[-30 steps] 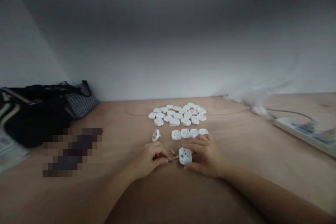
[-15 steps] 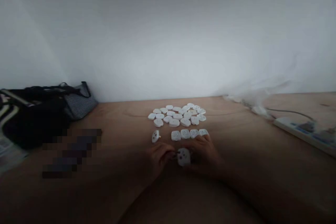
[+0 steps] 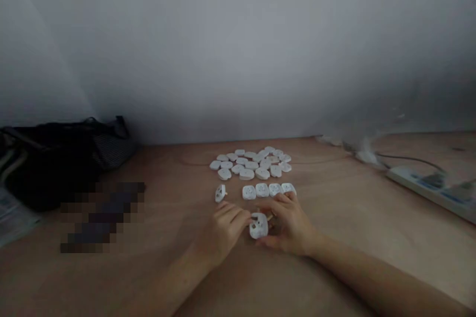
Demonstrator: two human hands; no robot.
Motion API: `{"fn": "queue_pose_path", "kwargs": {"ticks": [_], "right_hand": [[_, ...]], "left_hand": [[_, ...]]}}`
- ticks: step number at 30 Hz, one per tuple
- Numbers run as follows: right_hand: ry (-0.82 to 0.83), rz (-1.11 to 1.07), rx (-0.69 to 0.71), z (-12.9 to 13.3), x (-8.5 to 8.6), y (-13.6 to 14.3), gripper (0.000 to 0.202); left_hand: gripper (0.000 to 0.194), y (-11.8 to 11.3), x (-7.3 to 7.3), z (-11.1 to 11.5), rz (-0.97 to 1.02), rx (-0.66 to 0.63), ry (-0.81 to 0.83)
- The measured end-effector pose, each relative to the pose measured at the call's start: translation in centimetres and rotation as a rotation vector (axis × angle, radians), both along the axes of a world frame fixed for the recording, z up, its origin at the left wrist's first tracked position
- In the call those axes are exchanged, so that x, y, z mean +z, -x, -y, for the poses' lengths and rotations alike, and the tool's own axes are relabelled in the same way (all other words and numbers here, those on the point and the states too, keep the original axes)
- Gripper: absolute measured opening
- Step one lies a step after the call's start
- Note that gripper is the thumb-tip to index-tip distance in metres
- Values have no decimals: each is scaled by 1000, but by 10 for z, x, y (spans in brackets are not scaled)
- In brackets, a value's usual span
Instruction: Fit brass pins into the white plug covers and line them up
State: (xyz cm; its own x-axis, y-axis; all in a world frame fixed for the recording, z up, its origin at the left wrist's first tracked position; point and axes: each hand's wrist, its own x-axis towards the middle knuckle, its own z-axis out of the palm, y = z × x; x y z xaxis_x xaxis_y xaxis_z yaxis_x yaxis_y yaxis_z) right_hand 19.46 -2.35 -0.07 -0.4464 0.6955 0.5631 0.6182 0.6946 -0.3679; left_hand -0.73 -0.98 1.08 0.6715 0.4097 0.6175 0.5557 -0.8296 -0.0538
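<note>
Between my hands, a little above the tabletop, is a white plug adapter [image 3: 258,226] with openings in its face and brass pins sticking out on the right. My right hand [image 3: 288,225] grips it from the right, thumb below and fingers above. At its upper left edge, my left hand [image 3: 231,225] is closed in a pinch; whatever lies in those fingertips is too small to make out. Another adapter [image 3: 220,193] stands on edge just beyond my left hand. A short row of adapters [image 3: 262,189] lies face up behind my right hand.
Further back is a loose cluster of several white adapter pieces [image 3: 246,174] on the wooden table [image 3: 167,178]. A black bag [image 3: 55,168] stands at the left, near a blurred-out dark object [image 3: 107,215]. To the right lie a power strip [image 3: 420,182] and clear plastic [image 3: 366,151].
The held adapter has shifted slightly left and down and turned a little, its brass pins now showing at the right. Both hands stay close around it. The picture is brighter over the table.
</note>
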Motion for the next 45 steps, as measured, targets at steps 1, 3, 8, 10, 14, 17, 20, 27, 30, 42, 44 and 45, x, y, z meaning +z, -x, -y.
{"fn": "queue_pose_path", "kwargs": {"ticks": [1,3,8,10,14,17,20,27,30,42,44,45], "right_hand": [[-2,-1,0,0,0,0,55],[-3,-2,-1,0,0,0,56],[-25,-5,-3,-1,-3,1,58],[-17,-17,4,0,-3,2,58],[9,-51,7,1,-2,3,58],[23,-85,-9,1,-2,2,65],[32,-99,-17,0,-4,1,70],[36,-141,8,0,-7,3,74],[46,-144,-8,-1,-7,1,72],[86,-132,-39,-6,-10,-2,86],[73,-132,-34,-5,-10,-1,86],[70,-131,-33,-5,-10,-1,87]], "left_hand": [[27,0,-1,0,-4,6,-2],[25,0,-3,-1,-16,3,4],[22,-3,0,2,42,-6,110],[19,-5,2,4,129,-19,191],[12,-6,2,3,367,-6,401],[14,-4,0,1,479,16,498],[18,-5,-3,0,505,17,507],[17,-7,-2,3,343,-28,300],[19,1,2,0,346,5,213],[54,7,3,-7,187,-145,600],[48,4,4,-5,181,-136,572],[46,3,4,-4,183,-129,557]]}}
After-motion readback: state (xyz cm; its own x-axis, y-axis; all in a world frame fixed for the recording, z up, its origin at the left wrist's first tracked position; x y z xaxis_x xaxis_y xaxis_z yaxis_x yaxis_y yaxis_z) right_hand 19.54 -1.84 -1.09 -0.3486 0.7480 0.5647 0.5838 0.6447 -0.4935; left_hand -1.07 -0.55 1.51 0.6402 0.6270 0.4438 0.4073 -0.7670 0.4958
